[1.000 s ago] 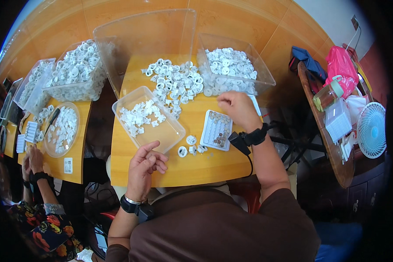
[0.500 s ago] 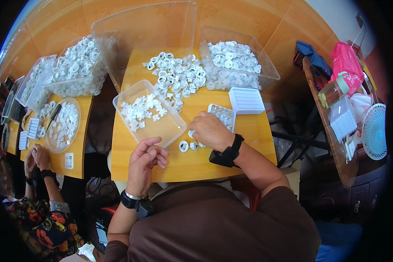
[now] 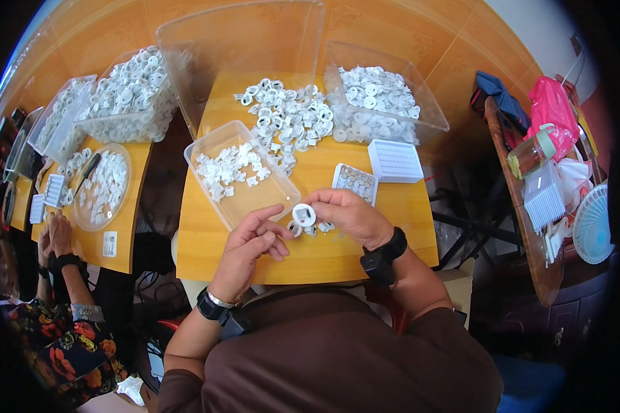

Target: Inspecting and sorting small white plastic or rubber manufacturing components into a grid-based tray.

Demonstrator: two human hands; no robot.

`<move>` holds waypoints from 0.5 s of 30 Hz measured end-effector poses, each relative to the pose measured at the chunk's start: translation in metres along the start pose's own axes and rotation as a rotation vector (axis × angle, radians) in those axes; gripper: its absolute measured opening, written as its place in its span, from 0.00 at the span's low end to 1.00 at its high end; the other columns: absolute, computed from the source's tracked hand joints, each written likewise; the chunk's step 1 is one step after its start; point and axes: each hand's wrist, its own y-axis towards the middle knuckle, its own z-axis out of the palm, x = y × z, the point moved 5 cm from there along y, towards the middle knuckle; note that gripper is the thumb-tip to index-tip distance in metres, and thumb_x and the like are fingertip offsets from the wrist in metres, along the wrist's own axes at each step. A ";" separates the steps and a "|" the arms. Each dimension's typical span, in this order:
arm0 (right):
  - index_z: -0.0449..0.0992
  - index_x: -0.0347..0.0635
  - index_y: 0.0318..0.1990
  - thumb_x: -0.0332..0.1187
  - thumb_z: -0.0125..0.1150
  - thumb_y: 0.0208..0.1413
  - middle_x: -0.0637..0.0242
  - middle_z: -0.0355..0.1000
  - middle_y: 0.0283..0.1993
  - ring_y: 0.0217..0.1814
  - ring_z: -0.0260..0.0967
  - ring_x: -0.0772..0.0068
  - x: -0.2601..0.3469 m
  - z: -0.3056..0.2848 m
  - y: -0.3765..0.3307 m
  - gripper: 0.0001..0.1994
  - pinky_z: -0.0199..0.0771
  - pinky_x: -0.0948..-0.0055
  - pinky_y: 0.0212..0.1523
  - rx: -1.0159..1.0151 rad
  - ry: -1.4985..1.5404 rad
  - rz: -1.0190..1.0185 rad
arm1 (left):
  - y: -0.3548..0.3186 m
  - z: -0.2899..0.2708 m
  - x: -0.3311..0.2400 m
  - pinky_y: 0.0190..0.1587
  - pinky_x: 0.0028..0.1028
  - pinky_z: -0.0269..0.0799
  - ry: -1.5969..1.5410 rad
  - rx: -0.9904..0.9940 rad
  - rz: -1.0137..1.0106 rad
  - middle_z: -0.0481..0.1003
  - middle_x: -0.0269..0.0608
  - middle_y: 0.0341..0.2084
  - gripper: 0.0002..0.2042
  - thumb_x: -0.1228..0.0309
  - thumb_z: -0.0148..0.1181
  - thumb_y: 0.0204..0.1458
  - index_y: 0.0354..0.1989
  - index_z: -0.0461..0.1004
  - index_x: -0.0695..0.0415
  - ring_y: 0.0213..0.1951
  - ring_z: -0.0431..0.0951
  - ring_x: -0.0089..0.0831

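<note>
Between the thumb and fingers of my right hand (image 3: 355, 219) is a white round plastic part (image 3: 303, 215) with a dark slot in its face. My left hand (image 3: 249, 249) is close by on the left, fingers apart and partly curled, with nothing visible in it. A few more small white parts (image 3: 325, 226) lie on the table just beneath the held one, partly hidden by it. Beyond my left hand stands a clear shallow bin (image 3: 280, 196) with small square white pieces. Past my right hand is a small white tray (image 3: 372, 196) filled with little round pieces.
A white slotted tray (image 3: 397, 172) stands behind the small one. Farther back are a heap of white parts (image 3: 296, 113) and a full clear tub (image 3: 434, 124). At left, another person's hands (image 3: 56, 235) work at a separate table. A side table with a fan (image 3: 591, 224) stands right.
My right hand has come away from beside the small tray and now holds the round part up toward my left hand. My left hand has moved slightly right. The whole view has shifted a little.
</note>
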 end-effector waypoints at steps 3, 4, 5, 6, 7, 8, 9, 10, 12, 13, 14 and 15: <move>0.74 0.37 0.46 0.37 0.49 0.65 0.73 0.72 0.37 0.36 0.66 0.83 -0.011 0.016 0.000 0.13 0.66 0.81 0.41 0.100 0.190 0.085 | 0.001 0.010 0.002 0.38 0.23 0.73 -0.065 0.076 -0.061 0.75 0.47 0.38 0.21 0.73 0.47 0.59 0.61 0.60 0.62 0.34 0.76 0.27; 0.74 0.37 0.45 0.37 0.48 0.65 0.73 0.71 0.36 0.36 0.65 0.84 -0.013 0.021 0.000 0.13 0.65 0.81 0.41 0.113 0.260 0.106 | 0.001 0.011 0.004 0.37 0.23 0.73 -0.109 0.090 -0.072 0.75 0.47 0.38 0.21 0.73 0.47 0.59 0.61 0.61 0.62 0.34 0.77 0.28; 0.74 0.38 0.44 0.38 0.48 0.65 0.74 0.70 0.35 0.36 0.65 0.84 -0.015 0.025 0.001 0.13 0.64 0.82 0.41 0.125 0.329 0.127 | 0.001 0.011 0.006 0.37 0.24 0.74 -0.153 0.104 -0.083 0.75 0.48 0.38 0.21 0.72 0.47 0.59 0.61 0.61 0.62 0.33 0.77 0.29; 0.74 0.38 0.44 0.38 0.48 0.65 0.74 0.70 0.35 0.36 0.65 0.84 -0.017 0.026 0.002 0.13 0.64 0.82 0.41 0.127 0.331 0.127 | 0.001 0.011 0.007 0.37 0.24 0.74 -0.152 0.102 -0.083 0.75 0.48 0.38 0.21 0.72 0.47 0.59 0.61 0.61 0.62 0.33 0.77 0.29; 0.73 0.38 0.44 0.38 0.48 0.65 0.74 0.70 0.35 0.36 0.64 0.84 -0.020 0.027 0.004 0.13 0.64 0.82 0.41 0.149 0.340 0.137 | 0.001 0.011 0.008 0.35 0.24 0.75 -0.180 0.099 -0.094 0.76 0.48 0.38 0.20 0.72 0.47 0.59 0.60 0.62 0.63 0.32 0.78 0.29; 0.73 0.38 0.43 0.38 0.49 0.65 0.74 0.69 0.34 0.36 0.64 0.84 -0.022 0.029 0.004 0.13 0.64 0.82 0.40 0.171 0.348 0.148 | 0.000 0.010 0.009 0.33 0.24 0.75 -0.207 0.097 -0.104 0.76 0.48 0.38 0.20 0.71 0.46 0.59 0.60 0.62 0.63 0.31 0.78 0.29; 0.73 0.38 0.43 0.38 0.49 0.65 0.74 0.69 0.34 0.36 0.64 0.84 -0.022 0.031 0.005 0.13 0.64 0.82 0.40 0.174 0.350 0.149 | 0.000 0.009 0.010 0.33 0.24 0.75 -0.206 0.093 -0.104 0.76 0.48 0.38 0.20 0.71 0.46 0.59 0.60 0.62 0.63 0.31 0.78 0.29; 0.73 0.39 0.43 0.38 0.49 0.65 0.74 0.69 0.34 0.35 0.64 0.84 -0.022 0.032 0.005 0.13 0.64 0.82 0.41 0.170 0.326 0.140 | 0.000 0.007 0.011 0.32 0.24 0.75 -0.221 0.091 -0.104 0.76 0.49 0.37 0.20 0.71 0.46 0.60 0.59 0.63 0.64 0.30 0.78 0.29; 0.74 0.39 0.42 0.38 0.49 0.65 0.75 0.69 0.33 0.35 0.63 0.84 -0.023 0.034 0.007 0.12 0.64 0.82 0.41 0.169 0.302 0.132 | -0.001 0.004 0.013 0.31 0.24 0.75 -0.235 0.084 -0.104 0.76 0.49 0.37 0.19 0.71 0.45 0.60 0.59 0.63 0.64 0.29 0.78 0.29; 0.74 0.38 0.42 0.38 0.49 0.64 0.74 0.69 0.33 0.35 0.63 0.85 -0.025 0.033 0.008 0.12 0.64 0.82 0.40 0.153 0.227 0.107 | -0.002 0.002 0.014 0.31 0.24 0.76 -0.253 0.075 -0.096 0.76 0.50 0.36 0.19 0.72 0.45 0.60 0.58 0.64 0.65 0.29 0.78 0.30; 0.74 0.37 0.42 0.37 0.49 0.64 0.74 0.70 0.33 0.35 0.62 0.85 -0.026 0.032 0.009 0.12 0.64 0.82 0.40 0.136 0.151 0.082 | -0.002 0.001 0.015 0.31 0.24 0.76 -0.271 0.067 -0.088 0.76 0.50 0.35 0.18 0.72 0.45 0.60 0.57 0.64 0.65 0.29 0.78 0.30; 0.74 0.37 0.42 0.37 0.49 0.64 0.74 0.70 0.33 0.35 0.62 0.85 -0.026 0.033 0.009 0.12 0.64 0.82 0.40 0.136 0.151 0.083 | -0.002 0.001 0.014 0.31 0.24 0.76 -0.272 0.066 -0.088 0.76 0.50 0.35 0.18 0.72 0.45 0.60 0.57 0.64 0.65 0.29 0.78 0.30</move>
